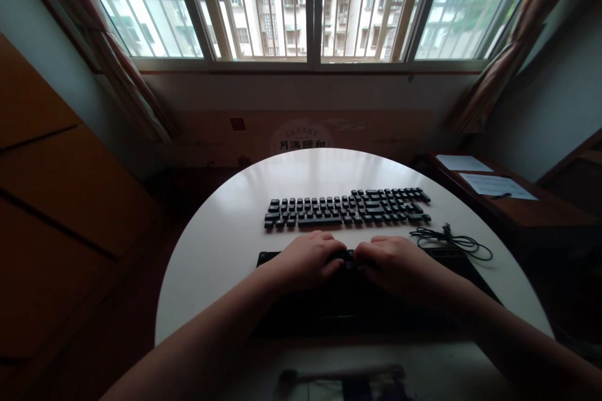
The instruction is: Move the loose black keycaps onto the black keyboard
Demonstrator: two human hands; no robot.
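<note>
A black keyboard base (329,316) lies on the round white table, in deep shadow, so most of its surface is hard to make out. My left hand (310,257) rests over its far edge, fingers curled and thumb drawn in. Facing it, my right hand (388,258) is curled the same way. Between the two hands' fingertips are small black keycaps (349,257), partly covered by the fingers. Beyond the base, many loose black keycaps (324,205) are laid out in keyboard order, with a long space bar (320,222) in the front row.
A coiled black cable (451,239) lies right of my right hand. Blurred items (348,383) sit at the near side. Papers (496,186) and a pen (502,196) rest on a brown desk (527,216). Behind the table (202,263) is a barred window.
</note>
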